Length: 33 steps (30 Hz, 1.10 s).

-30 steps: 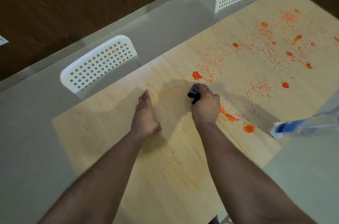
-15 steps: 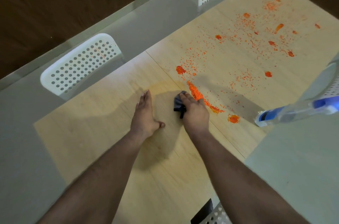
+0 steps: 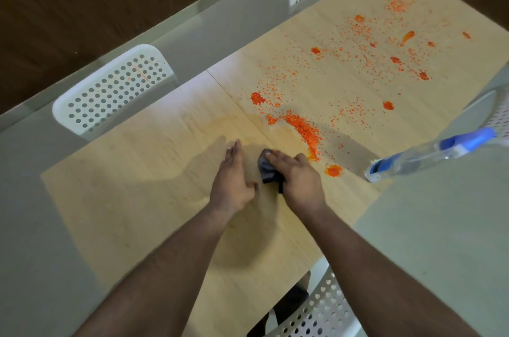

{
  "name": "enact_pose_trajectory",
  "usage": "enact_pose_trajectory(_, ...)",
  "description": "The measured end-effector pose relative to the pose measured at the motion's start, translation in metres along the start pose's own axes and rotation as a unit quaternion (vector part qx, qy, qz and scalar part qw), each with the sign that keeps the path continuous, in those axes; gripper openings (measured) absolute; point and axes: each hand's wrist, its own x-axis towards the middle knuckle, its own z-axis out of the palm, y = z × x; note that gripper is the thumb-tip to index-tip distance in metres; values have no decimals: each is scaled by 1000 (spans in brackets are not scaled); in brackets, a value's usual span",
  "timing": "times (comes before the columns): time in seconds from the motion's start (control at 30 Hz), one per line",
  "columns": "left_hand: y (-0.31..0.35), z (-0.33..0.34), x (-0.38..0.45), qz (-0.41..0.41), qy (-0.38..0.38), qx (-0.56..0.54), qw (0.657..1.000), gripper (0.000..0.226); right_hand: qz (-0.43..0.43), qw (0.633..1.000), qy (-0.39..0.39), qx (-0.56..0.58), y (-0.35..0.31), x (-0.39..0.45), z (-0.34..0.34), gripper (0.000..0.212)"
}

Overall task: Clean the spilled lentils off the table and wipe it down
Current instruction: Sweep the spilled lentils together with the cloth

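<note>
A pale, wood-grained rectangular worktop point(image 3: 143, 187) carries small orange-red spilled lentils point(image 3: 307, 131), scattered as loose grains and little dense clumps across its far half, with one thick curved ridge of them heaped just beyond the right hand. The right hand point(image 3: 298, 181) lies over a crumpled dark grey cloth point(image 3: 266, 170), its fingers bent over the soft folds and pressing them against the surface; the cloth bulges out at the thumb side. The left hand point(image 3: 231, 185) rests flat on the wood just beside it, fingers straight and together, holding nothing. A faint, darker damp patch spreads over the grain around and beyond both hands. A clear plastic spray bottle with blue fittings point(image 3: 429, 156) lies on its side at the worktop's right edge. Two white perforated plastic chairs point(image 3: 110, 91) stand along the far side
</note>
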Motion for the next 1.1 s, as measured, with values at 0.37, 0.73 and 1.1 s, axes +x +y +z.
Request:
enact_pose_trajectory(0.37,29,30,-6,-51,10,19,998,144,87,995,18,-34,78,21,-22,56)
enact_pose_trajectory(0.73,80,65,-20,-8,-4,4,1000,127,-20,999,15,-38,82,-56,-36,55)
enact_pose_trajectory(1.1,88,83,-12,-59,12,24,998,137,81,993,-10,-89,113,0,-42,53)
